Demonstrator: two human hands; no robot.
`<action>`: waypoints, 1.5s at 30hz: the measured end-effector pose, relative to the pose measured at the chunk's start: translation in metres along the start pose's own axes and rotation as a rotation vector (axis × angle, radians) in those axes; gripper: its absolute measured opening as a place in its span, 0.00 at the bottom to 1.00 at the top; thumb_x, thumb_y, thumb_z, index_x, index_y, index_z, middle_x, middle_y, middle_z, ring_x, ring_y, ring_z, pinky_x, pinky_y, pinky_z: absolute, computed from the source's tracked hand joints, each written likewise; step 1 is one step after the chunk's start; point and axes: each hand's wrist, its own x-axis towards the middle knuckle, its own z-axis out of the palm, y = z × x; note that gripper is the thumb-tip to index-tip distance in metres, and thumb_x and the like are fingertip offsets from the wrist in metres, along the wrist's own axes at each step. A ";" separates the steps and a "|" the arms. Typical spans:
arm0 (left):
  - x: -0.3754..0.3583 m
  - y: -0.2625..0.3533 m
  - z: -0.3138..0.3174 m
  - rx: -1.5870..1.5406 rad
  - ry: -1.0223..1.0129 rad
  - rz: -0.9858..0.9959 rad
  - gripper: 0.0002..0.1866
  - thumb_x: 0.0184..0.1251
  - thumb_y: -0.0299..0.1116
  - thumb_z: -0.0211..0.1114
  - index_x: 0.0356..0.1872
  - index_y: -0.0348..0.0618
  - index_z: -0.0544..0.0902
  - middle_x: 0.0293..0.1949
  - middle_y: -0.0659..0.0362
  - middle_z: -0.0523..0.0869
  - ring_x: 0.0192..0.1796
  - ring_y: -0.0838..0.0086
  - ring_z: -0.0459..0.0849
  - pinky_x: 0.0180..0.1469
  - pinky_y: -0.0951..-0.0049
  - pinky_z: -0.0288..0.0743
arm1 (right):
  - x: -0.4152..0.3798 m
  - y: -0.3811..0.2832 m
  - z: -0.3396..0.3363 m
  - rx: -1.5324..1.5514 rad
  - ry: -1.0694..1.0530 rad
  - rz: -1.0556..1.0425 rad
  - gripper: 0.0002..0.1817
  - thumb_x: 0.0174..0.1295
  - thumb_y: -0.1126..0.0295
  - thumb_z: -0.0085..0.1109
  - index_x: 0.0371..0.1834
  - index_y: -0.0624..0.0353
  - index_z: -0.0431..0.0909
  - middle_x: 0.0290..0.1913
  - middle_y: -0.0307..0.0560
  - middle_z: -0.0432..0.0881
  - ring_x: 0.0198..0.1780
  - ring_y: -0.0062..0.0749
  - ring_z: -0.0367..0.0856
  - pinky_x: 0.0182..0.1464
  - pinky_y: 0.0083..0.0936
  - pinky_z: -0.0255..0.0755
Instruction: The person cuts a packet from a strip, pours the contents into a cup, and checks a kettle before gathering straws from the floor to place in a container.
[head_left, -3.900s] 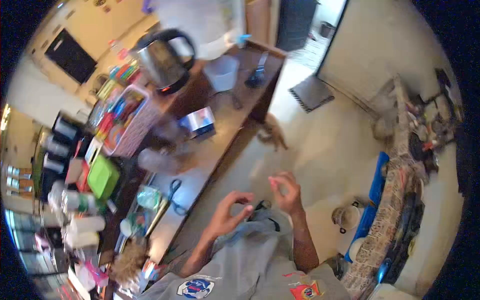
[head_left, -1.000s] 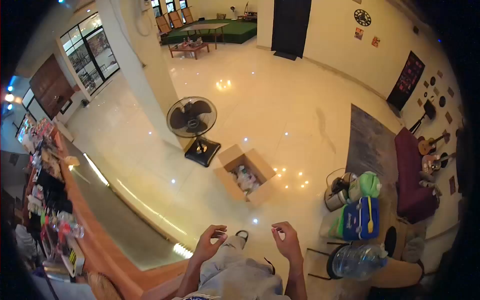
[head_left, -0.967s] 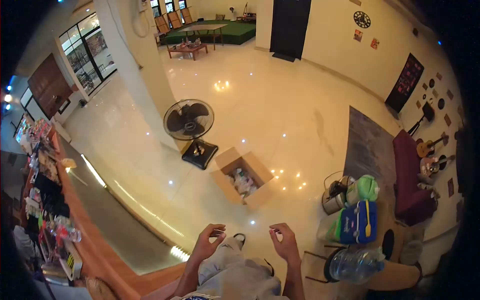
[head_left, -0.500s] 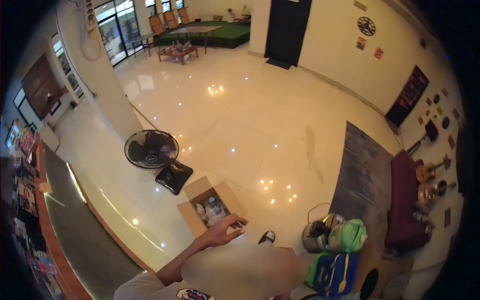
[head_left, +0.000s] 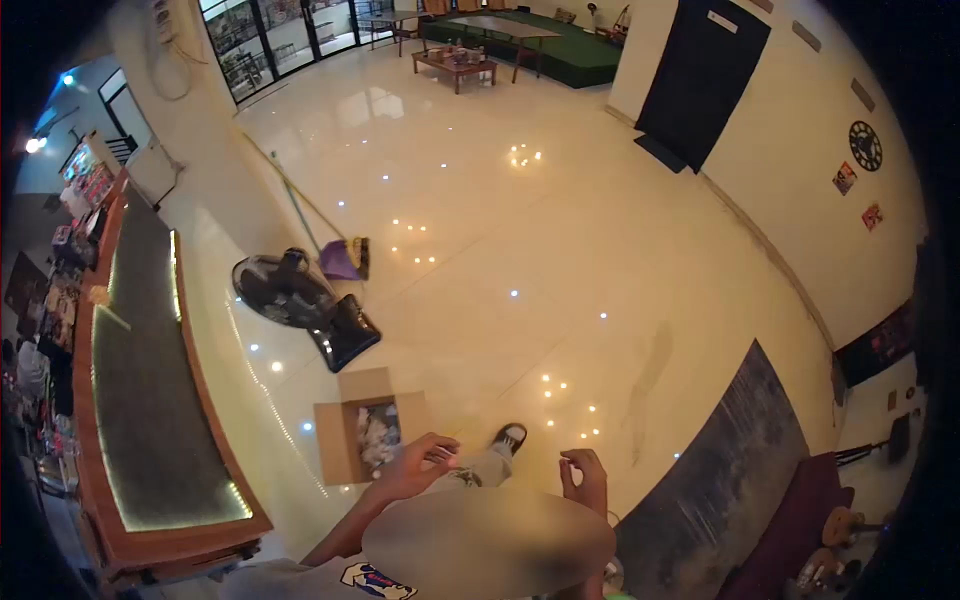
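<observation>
My left hand (head_left: 422, 463) is held out over my leg, to the right of an open cardboard box (head_left: 335, 440). Its fingers are loosely bent and apart from the thumb, with nothing in them. Inside the box are crumpled clear plastic bags or bottles (head_left: 380, 432), too blurred to tell which. My right hand (head_left: 583, 473) is raised on the other side of my leg, its fingers curved and no object visible in them. Between the hands my leg and a dark shoe (head_left: 510, 437) extend forward. A blurred patch hides part of my arms and body.
Beyond the box a black fan (head_left: 300, 305) stands on the glossy tiled floor (head_left: 480, 265), near a broom and a purple dustpan (head_left: 345, 258). A long counter (head_left: 160, 380) runs along the left. To the right lie a grey mat (head_left: 720, 460) and a maroon sofa (head_left: 775, 535).
My view has swung to the right and my right hand has come into sight. The box now lies further left, my foot shows further forward, and the green bag has left the view.
</observation>
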 end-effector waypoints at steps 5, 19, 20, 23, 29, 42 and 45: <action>0.171 0.012 0.017 -0.136 0.082 0.009 0.17 0.73 0.34 0.66 0.59 0.40 0.78 0.51 0.55 0.85 0.51 0.71 0.85 0.54 0.68 0.80 | 0.158 0.030 -0.017 -0.007 -0.007 -0.014 0.06 0.65 0.76 0.63 0.43 0.64 0.82 0.42 0.51 0.83 0.43 0.39 0.84 0.46 0.31 0.79; 0.683 0.196 -0.007 -0.056 -0.006 0.401 0.13 0.71 0.29 0.67 0.53 0.38 0.81 0.49 0.56 0.83 0.49 0.71 0.85 0.56 0.69 0.78 | 0.571 0.185 -0.083 0.098 0.003 0.113 0.06 0.67 0.74 0.62 0.44 0.64 0.82 0.42 0.52 0.84 0.42 0.39 0.85 0.46 0.31 0.79; 0.715 0.196 -0.007 -0.051 -0.017 0.413 0.14 0.71 0.30 0.67 0.54 0.38 0.81 0.50 0.56 0.83 0.49 0.71 0.85 0.56 0.69 0.78 | 0.599 0.198 -0.084 0.111 0.004 0.134 0.07 0.67 0.74 0.62 0.44 0.64 0.82 0.42 0.52 0.84 0.43 0.38 0.85 0.46 0.30 0.79; 0.806 0.195 -0.006 -0.010 0.020 0.336 0.14 0.71 0.30 0.66 0.55 0.40 0.80 0.50 0.56 0.83 0.50 0.71 0.84 0.56 0.69 0.78 | 0.702 0.237 -0.085 0.107 0.021 0.127 0.07 0.67 0.74 0.61 0.45 0.64 0.82 0.42 0.52 0.85 0.43 0.40 0.86 0.48 0.32 0.79; 0.970 0.236 -0.036 0.177 0.173 0.158 0.17 0.72 0.36 0.66 0.57 0.40 0.80 0.51 0.53 0.82 0.55 0.65 0.82 0.59 0.65 0.76 | 0.960 0.249 -0.114 -0.073 -0.144 -0.080 0.27 0.66 0.69 0.63 0.68 0.56 0.71 0.66 0.55 0.72 0.67 0.52 0.70 0.68 0.41 0.67; 1.405 0.264 -0.168 0.232 0.383 0.139 0.15 0.71 0.34 0.67 0.55 0.40 0.80 0.51 0.52 0.82 0.51 0.64 0.85 0.55 0.63 0.80 | 1.456 0.315 -0.083 -0.102 -0.236 -0.166 0.34 0.67 0.67 0.63 0.76 0.56 0.61 0.76 0.56 0.61 0.76 0.52 0.58 0.75 0.41 0.60; 1.534 0.316 -0.198 0.176 0.317 0.179 0.15 0.71 0.34 0.67 0.55 0.40 0.80 0.50 0.53 0.82 0.52 0.65 0.84 0.56 0.64 0.79 | 1.542 0.338 -0.090 -0.096 -0.231 -0.083 0.39 0.67 0.66 0.63 0.79 0.59 0.55 0.77 0.59 0.58 0.78 0.52 0.56 0.76 0.40 0.58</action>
